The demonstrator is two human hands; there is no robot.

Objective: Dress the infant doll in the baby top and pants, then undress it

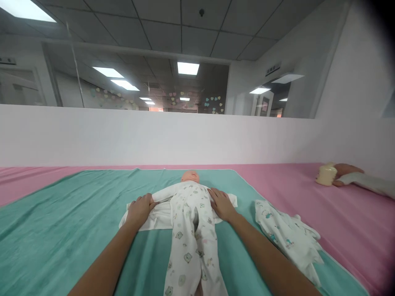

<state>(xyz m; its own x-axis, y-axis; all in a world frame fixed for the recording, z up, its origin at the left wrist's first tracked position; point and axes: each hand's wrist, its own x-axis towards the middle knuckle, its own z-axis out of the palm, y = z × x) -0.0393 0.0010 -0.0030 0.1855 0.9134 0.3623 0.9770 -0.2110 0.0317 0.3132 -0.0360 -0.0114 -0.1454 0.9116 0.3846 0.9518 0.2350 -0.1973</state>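
A baby doll (190, 177) lies on its back on a teal blanket (61, 222), dressed in a white printed sleepsuit (191, 230) whose legs stretch toward me. My left hand (140, 209) rests on the suit's spread left sleeve, fingers curled over the cloth. On the doll's right side, my right hand (220, 203) lies flat at the sleeve and chest, fingers stretched out.
A second white printed garment (286, 234) lies crumpled on the blanket's right edge. The blanket covers a pink sheet (339, 222). At far right another person's hand (347, 170) holds a cream bottle (326, 174). A white partition wall (154, 135) runs behind.
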